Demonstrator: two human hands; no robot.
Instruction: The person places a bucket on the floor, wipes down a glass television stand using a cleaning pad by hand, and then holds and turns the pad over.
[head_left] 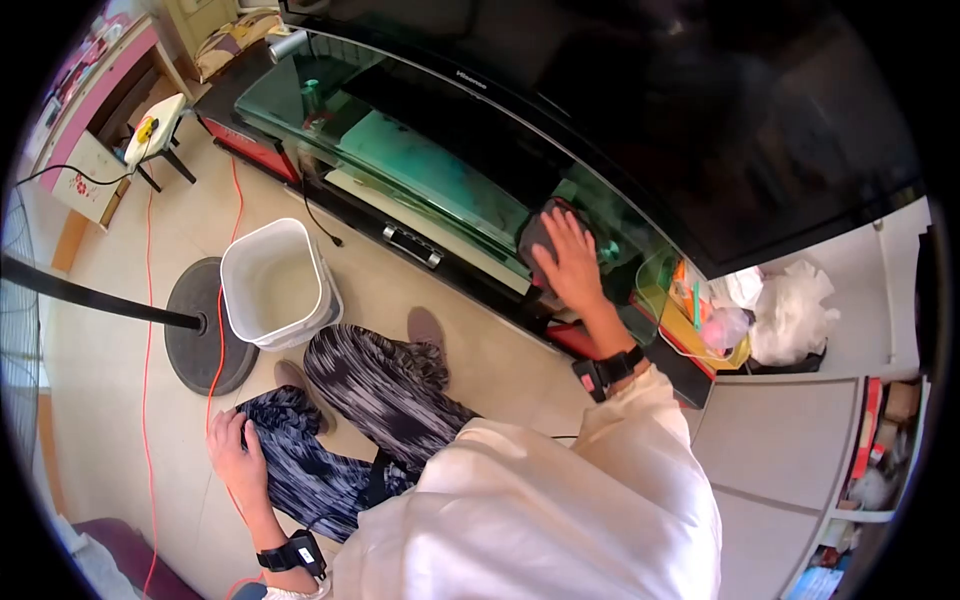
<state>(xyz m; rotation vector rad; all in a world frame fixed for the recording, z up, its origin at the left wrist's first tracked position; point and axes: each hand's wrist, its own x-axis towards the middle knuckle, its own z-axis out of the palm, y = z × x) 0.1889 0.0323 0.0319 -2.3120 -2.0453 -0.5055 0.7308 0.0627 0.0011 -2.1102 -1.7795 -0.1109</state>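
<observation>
My right hand (pixel 568 255) lies spread over a dark cloth (pixel 537 238), pressing it on the glass top (pixel 430 180) of the TV stand, near its right end. The fingers point up and to the left, and the cloth shows around them. At the lower left, my left hand (pixel 238 455) rests by my knee on the patterned trousers (pixel 310 480), its fingers apart and nothing visible in it. Behind the glass top stands a large black television (pixel 640 110).
A white bucket (pixel 275 285) stands on the floor beside a round black base (pixel 200 345) with a pole. Red cords (pixel 148 330) run along the floor. A small stool (pixel 155 130) is at the upper left. Plastic bags (pixel 790 315) and a cabinet (pixel 780 440) are at the right.
</observation>
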